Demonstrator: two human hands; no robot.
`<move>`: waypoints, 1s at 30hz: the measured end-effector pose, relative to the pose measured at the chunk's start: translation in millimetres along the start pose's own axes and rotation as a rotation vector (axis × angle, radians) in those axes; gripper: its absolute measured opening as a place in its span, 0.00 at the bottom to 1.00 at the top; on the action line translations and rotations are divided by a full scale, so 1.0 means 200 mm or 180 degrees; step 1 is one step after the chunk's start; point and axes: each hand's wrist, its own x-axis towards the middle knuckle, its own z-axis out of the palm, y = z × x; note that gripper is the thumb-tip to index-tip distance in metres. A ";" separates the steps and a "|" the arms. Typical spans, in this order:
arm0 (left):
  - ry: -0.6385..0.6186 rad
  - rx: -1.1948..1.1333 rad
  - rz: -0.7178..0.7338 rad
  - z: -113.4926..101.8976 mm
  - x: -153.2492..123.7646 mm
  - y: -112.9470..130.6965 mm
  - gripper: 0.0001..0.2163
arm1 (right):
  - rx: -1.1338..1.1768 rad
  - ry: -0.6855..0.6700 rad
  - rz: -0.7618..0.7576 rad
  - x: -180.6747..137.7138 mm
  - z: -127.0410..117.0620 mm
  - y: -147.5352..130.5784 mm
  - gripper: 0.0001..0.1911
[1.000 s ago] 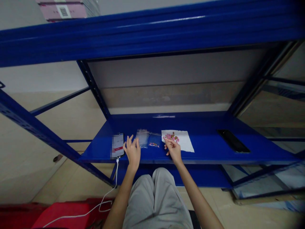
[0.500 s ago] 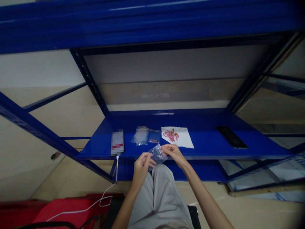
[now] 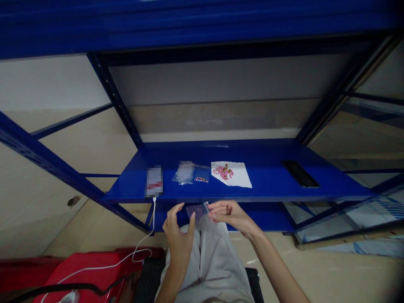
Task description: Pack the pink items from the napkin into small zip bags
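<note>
A clear plastic zip bag (image 3: 198, 213) hangs above my lap, pinched at its top edge by my right hand (image 3: 227, 213). To its left, my left hand (image 3: 179, 227) is open, thumb and fingers spread apart close to the bag's other end. On the blue shelf, a white paper sheet (image 3: 242, 176) bears a heap of pink and brown beads (image 3: 223, 171). Beside the paper lies another zip bag (image 3: 201, 173) with a few small beads inside. A stack of clear bags (image 3: 185, 171) lies to the left of that one.
A device with a blurred screen (image 3: 154, 181) sits at the shelf's left, a white cable (image 3: 154, 219) running down from it. A black phone (image 3: 299, 173) lies at the right. The blue shelf edge (image 3: 252, 198) is just beyond my hands. A red stool (image 3: 91, 269) stands lower left.
My left hand has let go of the bag and opened out to the left. My right hand has drawn the bag down and back, off the shelf edge. The view has shifted slightly.
</note>
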 end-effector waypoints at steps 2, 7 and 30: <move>0.0111 0.0459 0.0430 -0.05 -0.04 0.05 0.09 | 0.0031 0.0071 0.0011 -0.04 0.03 -0.01 0.21; -0.0509 0.0574 0.0712 -0.12 -0.12 0.19 0.10 | 0.0056 0.0120 -0.0066 -0.15 0.11 -0.05 0.22; -0.1366 0.0580 0.0868 -0.01 -0.07 0.20 0.10 | -0.0078 0.0619 -0.0343 -0.14 0.10 -0.04 0.21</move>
